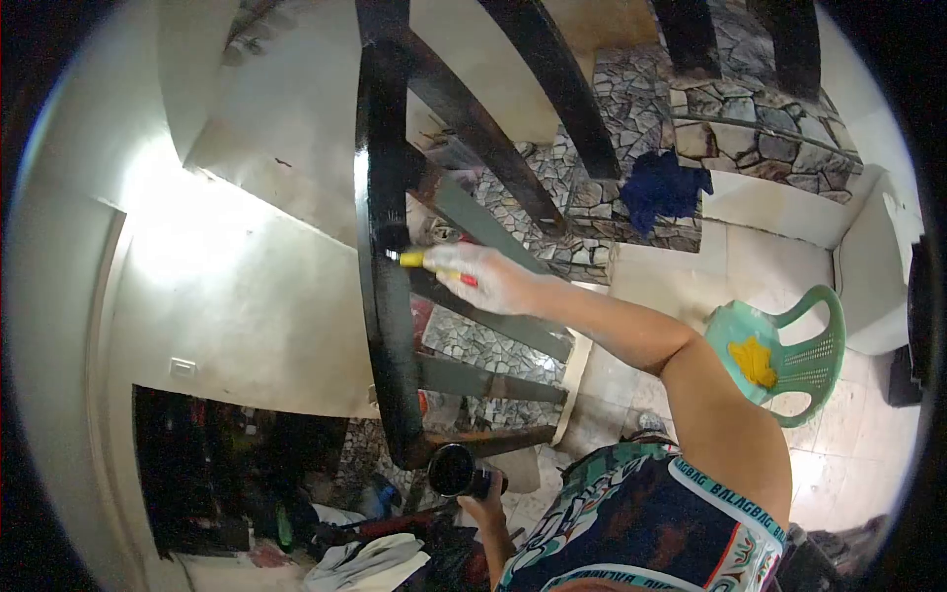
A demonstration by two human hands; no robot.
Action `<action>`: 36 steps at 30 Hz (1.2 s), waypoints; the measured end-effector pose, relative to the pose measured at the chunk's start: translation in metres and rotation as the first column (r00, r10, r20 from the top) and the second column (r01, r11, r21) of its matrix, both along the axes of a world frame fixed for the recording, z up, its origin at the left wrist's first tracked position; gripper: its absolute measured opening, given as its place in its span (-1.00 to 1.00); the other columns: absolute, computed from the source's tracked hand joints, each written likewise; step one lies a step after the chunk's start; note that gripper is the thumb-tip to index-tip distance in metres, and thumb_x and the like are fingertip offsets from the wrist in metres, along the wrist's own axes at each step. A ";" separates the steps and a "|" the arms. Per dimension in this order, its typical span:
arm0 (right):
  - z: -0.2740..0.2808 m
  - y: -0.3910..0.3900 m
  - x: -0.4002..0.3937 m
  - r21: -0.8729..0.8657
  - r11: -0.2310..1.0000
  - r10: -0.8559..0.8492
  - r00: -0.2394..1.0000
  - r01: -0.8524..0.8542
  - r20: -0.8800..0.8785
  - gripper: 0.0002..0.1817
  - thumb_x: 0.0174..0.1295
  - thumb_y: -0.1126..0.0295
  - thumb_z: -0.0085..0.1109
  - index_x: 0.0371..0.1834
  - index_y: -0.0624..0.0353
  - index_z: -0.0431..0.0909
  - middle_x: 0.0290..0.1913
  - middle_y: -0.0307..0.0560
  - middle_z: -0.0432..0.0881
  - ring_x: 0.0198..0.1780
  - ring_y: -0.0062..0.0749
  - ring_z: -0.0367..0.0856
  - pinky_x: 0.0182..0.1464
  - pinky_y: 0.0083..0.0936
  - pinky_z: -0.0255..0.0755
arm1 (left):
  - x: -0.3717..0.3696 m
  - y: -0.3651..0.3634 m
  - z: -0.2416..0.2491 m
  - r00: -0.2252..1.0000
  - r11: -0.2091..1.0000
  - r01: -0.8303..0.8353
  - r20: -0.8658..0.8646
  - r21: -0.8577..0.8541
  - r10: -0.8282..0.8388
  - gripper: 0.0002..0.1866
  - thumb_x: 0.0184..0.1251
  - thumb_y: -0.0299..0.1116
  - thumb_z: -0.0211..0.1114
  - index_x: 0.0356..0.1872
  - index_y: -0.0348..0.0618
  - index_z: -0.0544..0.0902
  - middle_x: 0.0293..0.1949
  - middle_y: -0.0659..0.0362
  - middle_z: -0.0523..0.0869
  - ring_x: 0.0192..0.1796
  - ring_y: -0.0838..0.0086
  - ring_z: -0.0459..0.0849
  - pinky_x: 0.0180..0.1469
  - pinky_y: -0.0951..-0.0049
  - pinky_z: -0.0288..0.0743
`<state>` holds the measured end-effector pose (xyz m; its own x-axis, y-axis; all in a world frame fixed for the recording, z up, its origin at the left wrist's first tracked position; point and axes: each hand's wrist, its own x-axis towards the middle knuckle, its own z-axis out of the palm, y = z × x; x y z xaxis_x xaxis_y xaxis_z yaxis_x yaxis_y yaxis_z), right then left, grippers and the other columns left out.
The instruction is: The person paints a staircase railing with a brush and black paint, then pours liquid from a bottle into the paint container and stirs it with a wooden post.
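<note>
Dark rail (390, 316) runs top to bottom, left of frame centre. Right hand (483, 276) grips yellow-handled brush (411, 259), tip at the rail; contact too blurred to tell. Left hand (485, 505) holds dark container (454, 472), bottom centre. Best done with light, even, lengthwise strokes, bristles not overloaded, container level and near to limit drips.

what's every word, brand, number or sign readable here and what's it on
"BALAGBAG", repeated: on the teal armhole band of the dark, colourfully patterned sleeveless top.
Lettering on the same top's lower teal band: too small and blurred to read surely.
No readable text on the yellow-and-red-handled paintbrush or the black round container.
</note>
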<state>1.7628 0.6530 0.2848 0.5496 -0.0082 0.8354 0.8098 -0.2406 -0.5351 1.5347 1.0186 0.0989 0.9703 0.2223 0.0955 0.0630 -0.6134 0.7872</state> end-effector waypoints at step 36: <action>0.028 -0.009 -0.005 0.099 0.985 0.167 0.934 -0.142 -0.315 -0.73 0.46 0.39 0.26 0.15 0.20 0.71 0.12 -0.10 0.75 0.10 -0.51 0.66 0.16 -0.46 0.57 | -0.033 0.025 -0.055 0.985 0.942 0.117 0.160 -0.315 -0.068 -0.59 0.11 -0.44 0.60 -0.03 -0.26 0.64 -0.20 0.13 0.76 -0.18 0.35 0.71 -0.05 0.30 0.59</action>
